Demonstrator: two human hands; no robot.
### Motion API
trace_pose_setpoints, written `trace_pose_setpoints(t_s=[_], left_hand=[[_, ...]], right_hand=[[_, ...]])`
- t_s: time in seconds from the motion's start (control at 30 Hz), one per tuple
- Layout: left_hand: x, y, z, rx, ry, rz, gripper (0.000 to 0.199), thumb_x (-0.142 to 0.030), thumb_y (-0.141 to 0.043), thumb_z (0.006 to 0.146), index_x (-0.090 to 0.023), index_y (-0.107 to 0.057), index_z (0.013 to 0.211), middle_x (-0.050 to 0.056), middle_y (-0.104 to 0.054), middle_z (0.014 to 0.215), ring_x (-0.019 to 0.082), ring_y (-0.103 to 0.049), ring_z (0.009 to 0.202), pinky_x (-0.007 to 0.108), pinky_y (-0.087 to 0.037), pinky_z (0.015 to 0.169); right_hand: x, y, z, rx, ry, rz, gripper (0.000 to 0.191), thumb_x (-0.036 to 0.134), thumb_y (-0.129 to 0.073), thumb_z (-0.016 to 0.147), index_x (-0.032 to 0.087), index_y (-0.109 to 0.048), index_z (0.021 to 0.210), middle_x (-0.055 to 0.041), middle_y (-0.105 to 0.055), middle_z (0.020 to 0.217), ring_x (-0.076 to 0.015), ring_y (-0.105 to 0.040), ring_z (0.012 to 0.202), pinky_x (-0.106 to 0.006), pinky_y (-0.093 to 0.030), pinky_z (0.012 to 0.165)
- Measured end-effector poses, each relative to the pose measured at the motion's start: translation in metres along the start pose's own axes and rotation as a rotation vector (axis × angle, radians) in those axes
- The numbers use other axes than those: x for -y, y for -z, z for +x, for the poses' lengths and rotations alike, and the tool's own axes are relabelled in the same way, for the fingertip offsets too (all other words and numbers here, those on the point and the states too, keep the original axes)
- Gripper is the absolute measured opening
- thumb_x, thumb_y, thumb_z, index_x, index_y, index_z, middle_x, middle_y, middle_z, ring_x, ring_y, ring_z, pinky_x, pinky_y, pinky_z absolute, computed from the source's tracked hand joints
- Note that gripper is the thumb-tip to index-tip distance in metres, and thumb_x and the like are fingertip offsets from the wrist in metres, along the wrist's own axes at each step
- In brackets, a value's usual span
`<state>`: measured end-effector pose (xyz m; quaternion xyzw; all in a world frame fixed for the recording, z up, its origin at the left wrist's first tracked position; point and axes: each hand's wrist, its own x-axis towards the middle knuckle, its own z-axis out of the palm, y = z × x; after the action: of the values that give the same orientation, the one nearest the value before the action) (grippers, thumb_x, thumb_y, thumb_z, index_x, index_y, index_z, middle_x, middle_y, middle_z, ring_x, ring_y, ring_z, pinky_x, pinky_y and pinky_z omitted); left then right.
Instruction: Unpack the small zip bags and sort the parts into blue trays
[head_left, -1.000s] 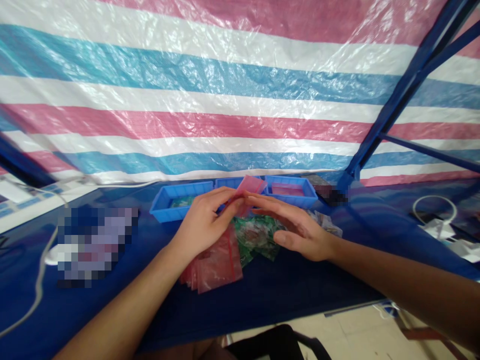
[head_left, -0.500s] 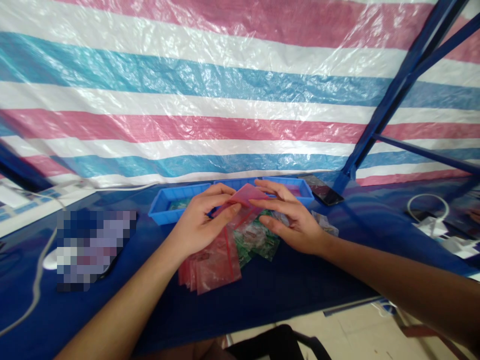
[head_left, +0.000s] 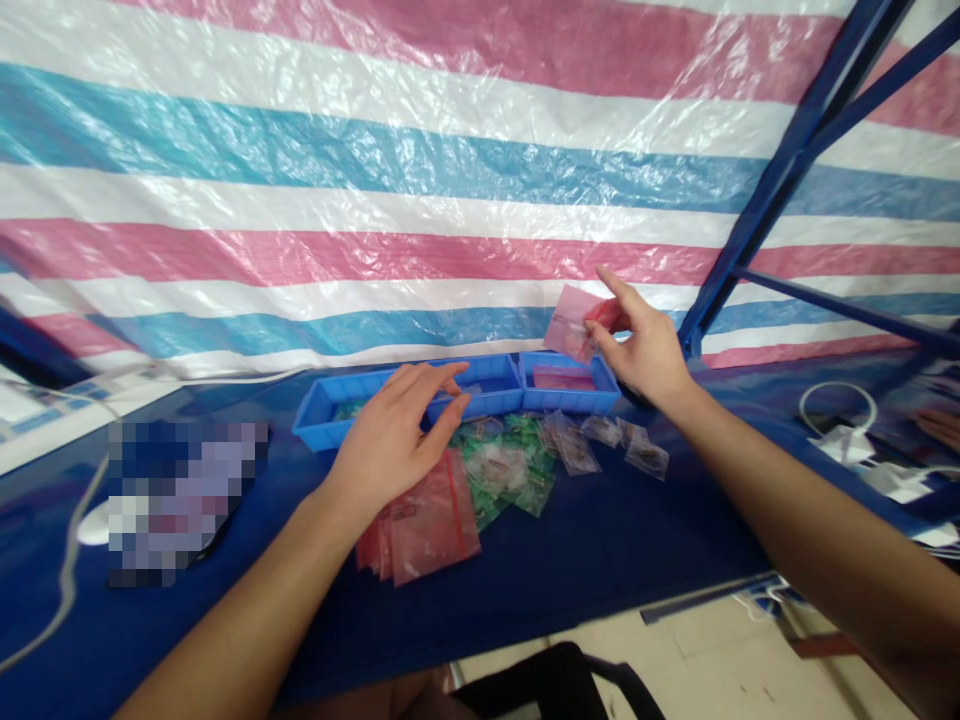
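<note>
My right hand (head_left: 646,345) is raised above the right end of the trays, pinching a small pink zip bag (head_left: 570,320) by its edge. Over the middle blue tray (head_left: 491,405) hovers my left hand (head_left: 401,420), thumb and fingers apart with nothing visible between them. Below it lies a fanned stack of pink zip bags (head_left: 431,530). Green plastic bags (head_left: 529,490) are heaped beside that stack. Several small clear bags (head_left: 574,450) with tiny parts inside are spread to the right. Another pink bag (head_left: 562,378) lies in the right blue tray (head_left: 574,402).
A left blue tray (head_left: 319,432) holds something green. Farther right are a white cable (head_left: 836,390) and white plugs (head_left: 847,445), with a co-worker's hand (head_left: 937,425) at the edge. A blue metal frame (head_left: 757,210) rises beside the striped sheet (head_left: 450,220).
My right hand has moved up and to the right with the pink bag, away from my left hand. The left hand has let go of the bag and opened.
</note>
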<state>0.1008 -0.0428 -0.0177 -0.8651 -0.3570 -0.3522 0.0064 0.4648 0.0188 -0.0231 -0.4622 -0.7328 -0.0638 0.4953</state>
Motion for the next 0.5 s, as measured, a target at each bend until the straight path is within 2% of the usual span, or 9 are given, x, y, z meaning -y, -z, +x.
trace_pose_setpoints(t_s=[0.07, 0.13, 0.2, 0.27, 0.37, 0.5], left_hand=[[0.0, 0.0, 0.0, -0.003, 0.014, 0.014, 0.044, -0.04, -0.055, 0.112, -0.02, -0.061, 0.151, 0.009, -0.076, 0.122, 0.029, -0.069, 0.12, 0.048, -0.051, 0.115], [0.001, 0.001, 0.0, -0.007, 0.031, 0.016, 0.045, -0.041, -0.054, 0.113, -0.02, -0.059, 0.152, 0.01, -0.076, 0.124, 0.03, -0.069, 0.122, 0.048, -0.051, 0.116], [0.002, 0.001, 0.0, -0.01, 0.043, 0.007, 0.044, -0.04, -0.054, 0.112, -0.02, -0.06, 0.151, 0.01, -0.076, 0.124, 0.031, -0.069, 0.123, 0.049, -0.051, 0.116], [0.003, 0.001, -0.001, -0.007, 0.05, 0.002, 0.044, -0.04, -0.054, 0.112, -0.02, -0.061, 0.15, 0.01, -0.076, 0.123, 0.031, -0.069, 0.123, 0.049, -0.05, 0.116], [0.004, 0.001, -0.001, -0.005, 0.058, 0.004, 0.044, -0.042, -0.053, 0.112, -0.02, -0.062, 0.149, 0.011, -0.077, 0.123, 0.032, -0.069, 0.124, 0.05, -0.05, 0.116], [0.001, 0.002, 0.0, -0.008, 0.071, 0.007, 0.044, -0.043, -0.054, 0.112, -0.018, -0.064, 0.147, 0.012, -0.077, 0.122, 0.032, -0.069, 0.124, 0.05, -0.05, 0.117]], right_hand=[[-0.003, 0.002, 0.0, 0.012, -0.017, -0.034, 0.076, 0.03, -0.07, 0.094, 0.024, -0.049, 0.168, -0.0058, -0.081, 0.103, -0.0243, -0.076, 0.081, -0.043, -0.064, 0.091], [-0.002, 0.002, -0.001, 0.026, -0.016, -0.041, 0.074, 0.03, -0.071, 0.093, 0.023, -0.053, 0.165, -0.0083, -0.081, 0.109, -0.0258, -0.076, 0.086, -0.043, -0.062, 0.093], [0.002, 0.001, -0.001, 0.051, -0.008, -0.018, 0.061, 0.03, -0.068, 0.095, 0.022, -0.065, 0.156, -0.0101, -0.08, 0.113, -0.0265, -0.075, 0.091, -0.043, -0.061, 0.093], [0.006, -0.002, -0.002, 0.096, -0.037, 0.033, 0.045, 0.03, -0.066, 0.097, 0.02, -0.078, 0.139, -0.0103, -0.08, 0.108, -0.0248, -0.074, 0.087, -0.041, -0.061, 0.087], [0.011, -0.009, -0.006, 0.176, -0.189, 0.148, 0.033, 0.034, -0.071, 0.095, 0.016, -0.085, 0.118, -0.0093, -0.081, 0.096, -0.022, -0.074, 0.076, -0.036, -0.062, 0.075], [0.013, -0.021, -0.014, 0.308, -0.414, 0.372, 0.038, 0.043, -0.082, 0.089, 0.016, -0.084, 0.116, -0.009, -0.085, 0.089, -0.0249, -0.08, 0.072, -0.036, -0.067, 0.067]])
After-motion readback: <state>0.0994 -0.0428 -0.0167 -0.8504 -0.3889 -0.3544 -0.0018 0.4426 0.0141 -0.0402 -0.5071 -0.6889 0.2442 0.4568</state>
